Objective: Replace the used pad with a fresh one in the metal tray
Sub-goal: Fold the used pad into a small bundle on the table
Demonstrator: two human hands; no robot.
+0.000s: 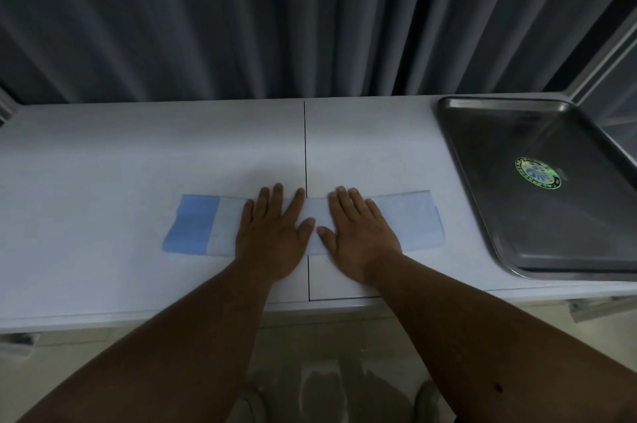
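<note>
- The metal tray (482,215) sits on the white bench (138,153) at about 3 o'clock from the hands, well apart from them, its near right corner running out of view.
- Nothing lies inside the tray except a round green-and-white sticker (537,173) stuck to its dark floor, roughly in the middle; no pad is in it.
- The folded pad (406,222) lies on the bench near the front edge, a long strip running from 9 o'clock to 3 o'clock; it is pale white-blue over most of its length, with a stronger blue band at its 9 o'clock end.
- The pad's 3 o'clock end stops short of the tray rim, with bare bench between them.
- A thin dark seam (305,146) in the bench top runs from 6 to 12 o'clock and passes under the middle of the pad, between the two hands.
- The left hand (272,233) lies flat on the pad, palm down, fingers straight and slightly spread toward 12 o'clock, gripping nothing.
- The right hand (358,233) lies the same way just beside it, palm pressed on the pad, fingers straight; the two thumbs nearly meet over the seam.
- Behind the bench, at 12 o'clock, hangs a dark grey pleated curtain (241,15).
</note>
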